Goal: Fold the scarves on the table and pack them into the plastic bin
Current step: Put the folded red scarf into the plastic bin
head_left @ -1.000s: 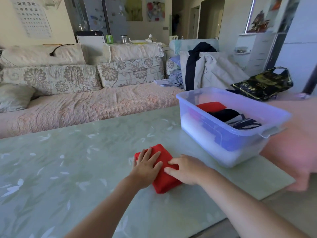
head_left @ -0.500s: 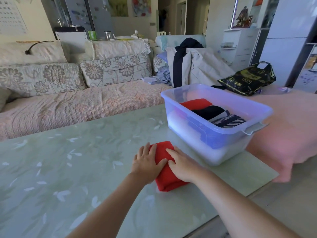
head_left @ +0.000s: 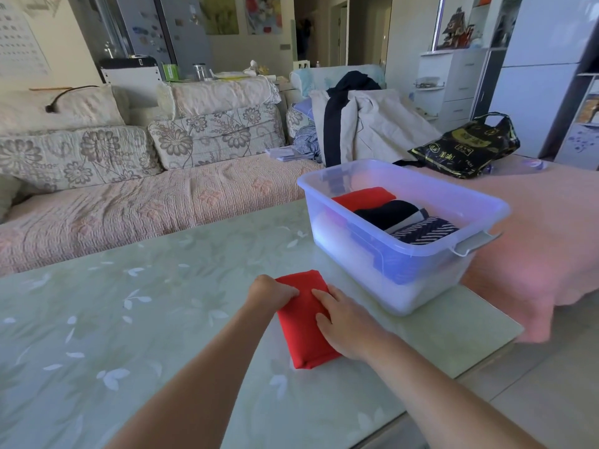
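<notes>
**Scarf work at the green table (head_left: 129,319): red scarf (head_left: 304,328) under both hands**

The red scarf lies on the table as a thick folded rectangle near the front edge, its long side running away from the person. The left hand (head_left: 270,293) sits at the scarf's far left corner with its fingers curled down, clenched on the cloth's edge. The right hand (head_left: 343,322) lies over the scarf's right side, fingers fairly straight and relaxed, pressing on the fabric rather than gripping it. The two hands are almost touching at the fingertips.

Just to the right and a little farther back, the clear plastic bin (head_left: 405,270) stands on the table, close to the scarf but apart from it. Inside it three folded pieces lie side by side: a red piece (head_left: 363,197) at the far end, a black piece (head_left: 389,213) in the middle and a striped piece (head_left: 424,230) nearest the handle.

Behind the table runs a sofa (head_left: 129,205) with flowered cushions. A heap of clothes (head_left: 366,124) is piled at its right end. A black bag (head_left: 466,147) rests on the pink cover beyond the bin.
</notes>
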`<state>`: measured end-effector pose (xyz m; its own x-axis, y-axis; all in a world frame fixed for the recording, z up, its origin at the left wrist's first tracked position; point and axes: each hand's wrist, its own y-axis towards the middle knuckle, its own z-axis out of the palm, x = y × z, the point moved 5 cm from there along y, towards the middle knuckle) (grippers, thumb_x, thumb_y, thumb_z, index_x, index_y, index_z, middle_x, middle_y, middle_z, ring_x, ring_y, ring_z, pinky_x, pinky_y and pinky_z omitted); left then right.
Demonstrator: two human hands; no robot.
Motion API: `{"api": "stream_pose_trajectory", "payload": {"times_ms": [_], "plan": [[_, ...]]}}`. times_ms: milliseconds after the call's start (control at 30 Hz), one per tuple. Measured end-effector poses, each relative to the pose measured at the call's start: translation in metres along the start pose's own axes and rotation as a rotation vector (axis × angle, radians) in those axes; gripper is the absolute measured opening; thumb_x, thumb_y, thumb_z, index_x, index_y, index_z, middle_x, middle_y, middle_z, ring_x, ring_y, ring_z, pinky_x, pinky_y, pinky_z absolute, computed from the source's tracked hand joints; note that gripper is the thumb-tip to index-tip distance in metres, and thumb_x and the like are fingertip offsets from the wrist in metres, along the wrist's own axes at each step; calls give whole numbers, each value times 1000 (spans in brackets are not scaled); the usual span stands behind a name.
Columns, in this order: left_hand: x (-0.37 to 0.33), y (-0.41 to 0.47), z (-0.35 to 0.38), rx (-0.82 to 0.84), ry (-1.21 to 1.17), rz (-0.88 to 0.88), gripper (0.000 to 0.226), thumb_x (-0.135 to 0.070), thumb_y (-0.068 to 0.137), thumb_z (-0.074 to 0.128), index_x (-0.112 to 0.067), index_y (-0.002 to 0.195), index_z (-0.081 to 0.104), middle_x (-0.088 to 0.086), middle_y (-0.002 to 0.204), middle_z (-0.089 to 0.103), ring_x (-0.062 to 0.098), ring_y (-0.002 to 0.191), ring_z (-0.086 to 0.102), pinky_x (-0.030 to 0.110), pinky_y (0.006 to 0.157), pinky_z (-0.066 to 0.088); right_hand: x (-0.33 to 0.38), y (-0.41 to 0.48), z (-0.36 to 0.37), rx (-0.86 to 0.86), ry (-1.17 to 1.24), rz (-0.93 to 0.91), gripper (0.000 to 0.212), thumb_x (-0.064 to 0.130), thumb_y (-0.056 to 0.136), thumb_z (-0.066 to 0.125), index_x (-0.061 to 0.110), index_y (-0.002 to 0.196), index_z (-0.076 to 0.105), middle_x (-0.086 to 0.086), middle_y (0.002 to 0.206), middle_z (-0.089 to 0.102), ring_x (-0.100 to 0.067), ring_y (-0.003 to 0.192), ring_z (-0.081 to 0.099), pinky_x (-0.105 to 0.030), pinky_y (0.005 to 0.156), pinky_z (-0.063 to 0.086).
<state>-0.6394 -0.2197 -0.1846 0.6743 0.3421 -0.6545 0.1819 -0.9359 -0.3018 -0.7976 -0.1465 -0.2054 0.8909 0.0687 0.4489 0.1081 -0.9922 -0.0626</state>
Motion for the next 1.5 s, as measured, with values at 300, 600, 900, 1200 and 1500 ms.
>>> {"api": "stream_pose_trajectory", "payload": {"times_ms": [300,600,900,1200,1500], "plan": [[-6,-15,-10,242,-395,110,34,-9,67,71,-9,101,67,12,92,68,22,78,62,36,77,56,9,1,-16,2,284,33,86,25,82,56,32,157,13,3,158,26,-18,144,31,-34,115,30],[17,-49,-73,374,-892,509,41,16,63,62,-14,89,54,7,84,68,19,75,65,25,63,52,28,7,-30,89,703,11,59,31,71,77,34,128,61,9,108,73,-9,98,70,-38,96,54],[28,-73,-136,-107,49,911,119,-28,56,89,-30,151,18,-4,149,33,11,136,33,24,107,30,86,-9,-50,-344,-45,-405,25,33,88,57,32,113,53,10,102,53,-18,96,56,-37,72,49],[13,-83,-87,-234,705,1006,51,-26,82,57,-28,132,52,-8,116,65,18,114,57,35,113,31,102,-14,-33,-473,-426,-505,32,36,79,75,26,105,60,7,83,63,-20,71,62,-32,54,38],[-60,-89,-138,-289,395,1079,34,-25,86,51,-25,118,62,-3,104,67,23,93,63,33,72,49,113,-9,-139,-515,-361,-414,43,44,95,58,22,131,54,2,121,65,-25,109,61,-42,85,46]]}}
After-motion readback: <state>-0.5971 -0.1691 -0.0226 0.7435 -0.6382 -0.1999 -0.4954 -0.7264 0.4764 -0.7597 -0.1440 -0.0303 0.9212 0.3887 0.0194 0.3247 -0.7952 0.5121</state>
